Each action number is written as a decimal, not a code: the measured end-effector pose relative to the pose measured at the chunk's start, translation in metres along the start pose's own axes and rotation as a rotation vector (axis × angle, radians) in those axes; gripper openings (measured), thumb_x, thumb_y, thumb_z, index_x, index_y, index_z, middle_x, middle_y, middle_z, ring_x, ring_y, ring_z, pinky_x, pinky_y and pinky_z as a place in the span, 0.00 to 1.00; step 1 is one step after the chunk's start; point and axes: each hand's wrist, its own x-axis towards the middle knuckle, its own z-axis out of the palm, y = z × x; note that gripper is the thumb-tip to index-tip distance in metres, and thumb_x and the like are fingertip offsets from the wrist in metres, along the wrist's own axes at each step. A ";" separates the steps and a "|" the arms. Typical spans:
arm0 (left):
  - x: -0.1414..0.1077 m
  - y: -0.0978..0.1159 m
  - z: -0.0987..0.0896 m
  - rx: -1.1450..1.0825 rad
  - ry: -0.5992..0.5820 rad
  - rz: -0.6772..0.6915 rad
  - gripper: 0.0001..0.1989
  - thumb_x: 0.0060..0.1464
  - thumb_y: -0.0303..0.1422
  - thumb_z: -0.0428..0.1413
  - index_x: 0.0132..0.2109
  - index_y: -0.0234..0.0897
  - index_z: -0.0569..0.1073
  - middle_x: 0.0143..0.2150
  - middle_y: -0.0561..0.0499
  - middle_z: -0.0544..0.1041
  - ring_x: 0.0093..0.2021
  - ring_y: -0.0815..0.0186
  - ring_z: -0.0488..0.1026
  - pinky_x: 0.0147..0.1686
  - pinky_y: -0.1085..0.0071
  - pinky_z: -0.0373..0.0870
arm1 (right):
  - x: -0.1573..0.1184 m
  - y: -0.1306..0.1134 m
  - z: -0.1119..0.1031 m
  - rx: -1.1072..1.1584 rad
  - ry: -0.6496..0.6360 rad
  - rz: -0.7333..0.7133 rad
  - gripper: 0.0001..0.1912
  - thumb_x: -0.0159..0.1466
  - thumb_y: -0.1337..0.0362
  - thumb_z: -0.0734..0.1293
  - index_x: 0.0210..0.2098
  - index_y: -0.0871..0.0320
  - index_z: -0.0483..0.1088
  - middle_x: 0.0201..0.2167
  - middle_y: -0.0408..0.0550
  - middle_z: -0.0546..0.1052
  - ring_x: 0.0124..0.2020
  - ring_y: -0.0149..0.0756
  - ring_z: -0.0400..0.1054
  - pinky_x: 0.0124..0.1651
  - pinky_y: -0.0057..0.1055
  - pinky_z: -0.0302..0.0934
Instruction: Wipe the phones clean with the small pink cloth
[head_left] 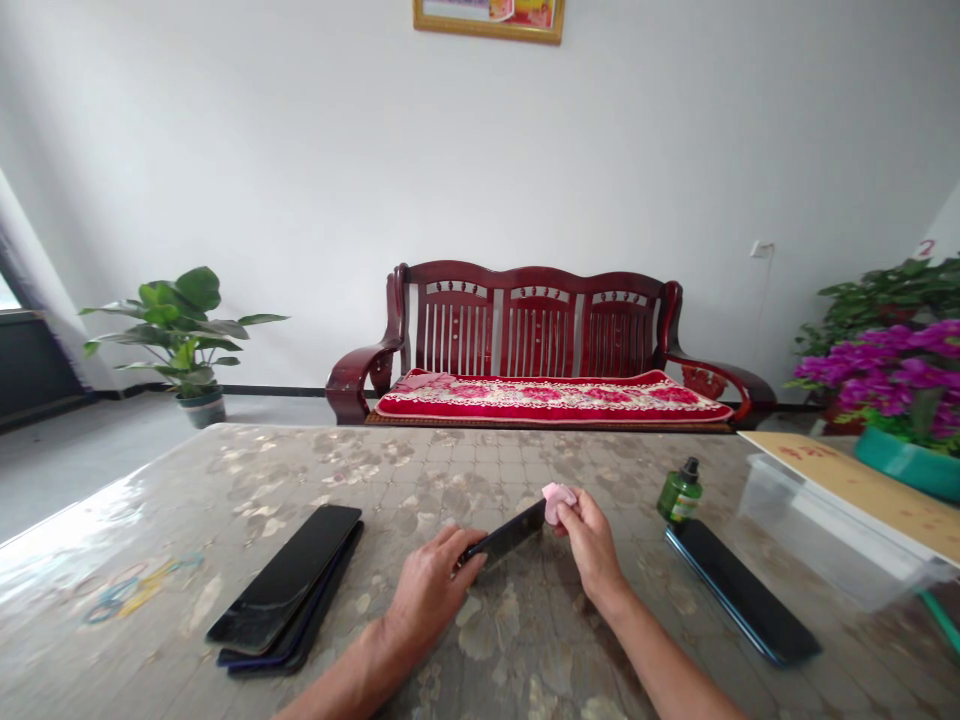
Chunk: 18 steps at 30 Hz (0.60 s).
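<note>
the left hand [439,580] grips a dark phone [514,535]; the right hand [592,545] pinches a pink cloth [558,501] at its far end.

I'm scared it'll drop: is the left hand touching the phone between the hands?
Touching. The head view shows the left hand gripping one end of the phone, with no gap between.

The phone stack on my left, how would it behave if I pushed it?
The phone stack would probably slide apart rather than move as one: its edges sit unevenly. Its smooth, shiny top may feel slippery. Lying flat and low, it seems unlikely to tip.
</note>
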 end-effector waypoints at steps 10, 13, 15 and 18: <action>-0.012 0.012 0.015 -0.049 0.005 0.101 0.17 0.61 0.29 0.51 0.55 0.44 0.73 0.39 0.51 0.78 0.37 0.64 0.78 0.38 0.74 0.73 | 0.006 0.011 0.007 -0.079 -0.089 0.030 0.12 0.53 0.55 0.64 0.32 0.57 0.71 0.25 0.43 0.73 0.28 0.38 0.65 0.30 0.30 0.58; -0.011 0.006 0.014 -0.003 0.054 0.160 0.16 0.62 0.29 0.50 0.56 0.42 0.71 0.40 0.50 0.77 0.38 0.64 0.78 0.38 0.74 0.74 | 0.006 0.010 0.007 -0.055 -0.094 0.059 0.13 0.54 0.55 0.64 0.33 0.57 0.71 0.25 0.43 0.73 0.28 0.37 0.65 0.29 0.30 0.57; -0.010 0.003 0.012 0.064 0.077 0.245 0.15 0.65 0.29 0.48 0.57 0.42 0.69 0.39 0.50 0.77 0.36 0.64 0.78 0.36 0.73 0.74 | 0.005 0.008 0.006 -0.026 -0.103 0.073 0.12 0.54 0.55 0.63 0.32 0.56 0.70 0.25 0.42 0.73 0.28 0.37 0.65 0.30 0.29 0.58; -0.008 0.002 0.007 0.187 0.078 0.395 0.15 0.69 0.30 0.43 0.58 0.40 0.66 0.38 0.50 0.77 0.33 0.64 0.77 0.35 0.72 0.73 | 0.004 0.007 0.006 0.019 -0.104 0.107 0.10 0.52 0.56 0.64 0.30 0.56 0.69 0.23 0.41 0.72 0.28 0.36 0.66 0.30 0.28 0.59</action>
